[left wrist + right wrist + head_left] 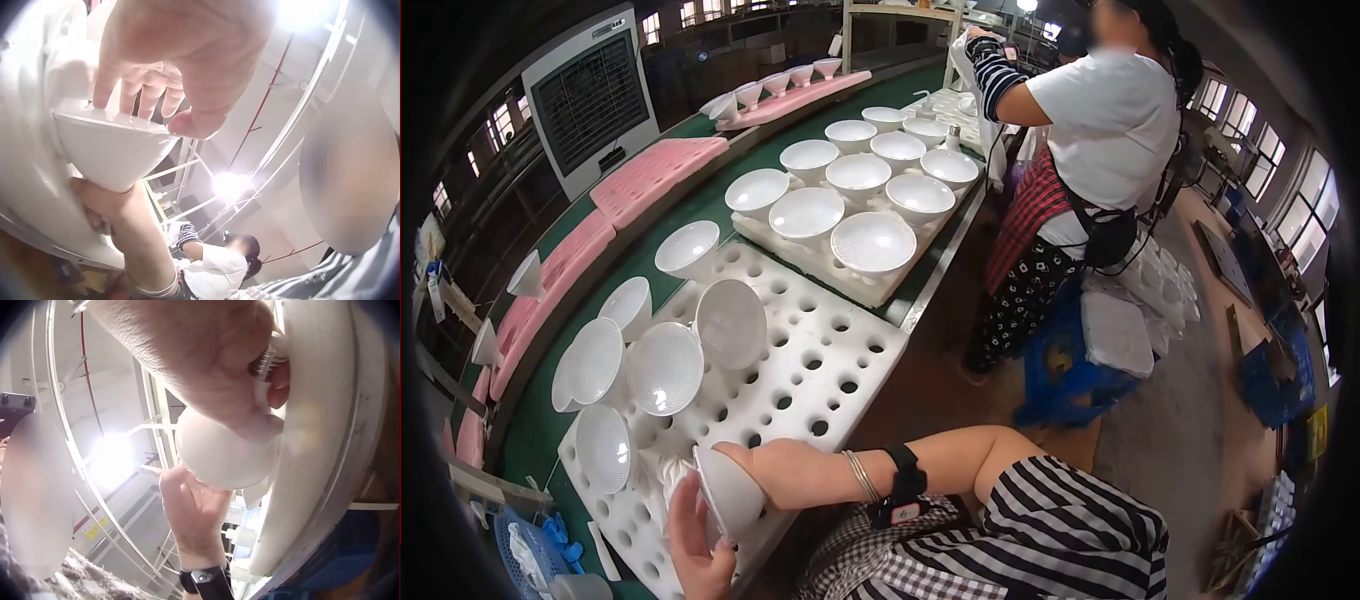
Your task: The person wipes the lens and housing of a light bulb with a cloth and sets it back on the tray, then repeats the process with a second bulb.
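Both my hands are on one white reflector bulb (733,490), tilted on its side over the near part of the foam tray (800,350). My right hand (785,472) grips its narrow neck end; a metal screw base (269,365) shows between those fingers in the right wrist view. At the wide face, my left hand (695,550) holds the rim, fingertips along one side and thumb at the other, as the left wrist view shows. Left of the hands, several more reflector bulbs (665,368) stand in the tray, their faces tilted in different directions.
A second foam tray (880,290) full of upright bulbs lies beyond, on the green conveyor (520,440). Pink perforated trays (655,175) line the far side. Another person (1100,140) stands at the right, beside a blue crate (1060,370). A blue basket (525,555) sits at lower left.
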Motion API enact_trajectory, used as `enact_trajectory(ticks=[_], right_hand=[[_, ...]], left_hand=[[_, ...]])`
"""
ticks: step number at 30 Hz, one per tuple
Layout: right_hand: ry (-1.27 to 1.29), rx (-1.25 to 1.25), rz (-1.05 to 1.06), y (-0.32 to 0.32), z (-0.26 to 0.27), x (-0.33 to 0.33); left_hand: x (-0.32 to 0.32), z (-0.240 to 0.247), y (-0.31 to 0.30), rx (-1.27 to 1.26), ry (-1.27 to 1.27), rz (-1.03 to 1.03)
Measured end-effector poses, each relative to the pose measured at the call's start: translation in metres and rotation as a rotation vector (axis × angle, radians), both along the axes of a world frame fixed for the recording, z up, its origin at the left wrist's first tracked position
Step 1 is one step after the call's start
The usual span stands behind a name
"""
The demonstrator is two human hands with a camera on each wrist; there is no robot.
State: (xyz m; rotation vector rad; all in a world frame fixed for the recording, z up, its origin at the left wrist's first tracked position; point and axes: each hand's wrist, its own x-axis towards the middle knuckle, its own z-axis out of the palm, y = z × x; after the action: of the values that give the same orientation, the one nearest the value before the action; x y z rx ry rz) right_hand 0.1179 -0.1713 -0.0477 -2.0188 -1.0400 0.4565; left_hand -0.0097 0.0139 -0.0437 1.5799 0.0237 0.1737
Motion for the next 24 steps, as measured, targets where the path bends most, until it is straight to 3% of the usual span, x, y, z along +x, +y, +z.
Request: enact_trajectory(ticks=[5,15,20,22,24], right_hand=[[0.013,-0.02,-0.021,-0.001,0.001,0.002],[0.002,-0.065,-0.03,0.004,-0.006,0.004],[-0.036,0.068,-0.008,0.002,-0.01,0.009],[0.01,-0.106,-0.033,0.003,-0.003,0.01],[0.015,-0.095,-0.018,0.001,0.0,0.01]], left_hand=[[-0.017,-0.029,0.009,0.001,0.034,0.066],[0.035,0.032,-0.009,-0.045,0.063,0.055],[0.02,0.011,-0.003,-0.041,-0.034,-0.06],[0.012,0.002,0.0,-0.043,-0.065,-0.079],[0.008,0.001,-0.003,-0.05,-0.074,-0.074]])
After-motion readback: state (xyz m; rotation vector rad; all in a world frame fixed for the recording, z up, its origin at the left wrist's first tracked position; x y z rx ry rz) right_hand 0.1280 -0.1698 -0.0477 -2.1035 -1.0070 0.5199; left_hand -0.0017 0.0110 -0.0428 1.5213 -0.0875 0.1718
